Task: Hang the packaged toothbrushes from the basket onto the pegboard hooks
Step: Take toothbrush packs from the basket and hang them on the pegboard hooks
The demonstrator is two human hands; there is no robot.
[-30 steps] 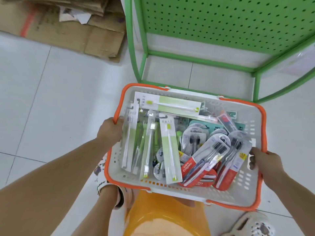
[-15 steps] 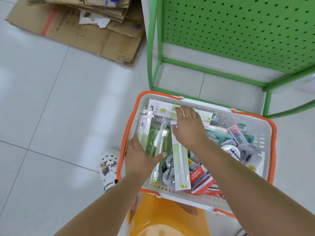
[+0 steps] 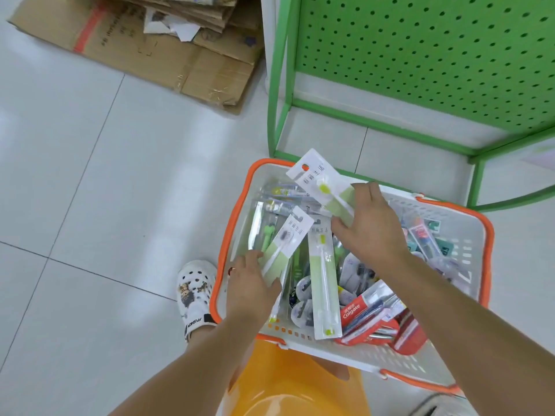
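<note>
A white basket with an orange rim (image 3: 231, 229) sits low in front of me, full of packaged toothbrushes. My right hand (image 3: 369, 232) grips a white-and-green toothbrush pack (image 3: 321, 183) and lifts it above the basket's far edge. My left hand (image 3: 249, 283) holds another white-and-green pack (image 3: 285, 244), tilted up over the basket's left side. A third such pack (image 3: 322, 280) lies flat in the middle. Red Colgate packs (image 3: 369, 316) lie at the near right. The green pegboard (image 3: 420, 55) stands behind the basket; no hooks show.
The pegboard's green frame (image 3: 279, 85) reaches the white tiled floor just beyond the basket. Flattened cardboard boxes (image 3: 156, 46) lie on the floor at the upper left. My white shoe (image 3: 193, 292) is left of the basket, and an orange stool (image 3: 294, 385) is under it.
Both hands left the basket's rim and went inside. Each hand has since picked up a white-and-green pack and raised it.
</note>
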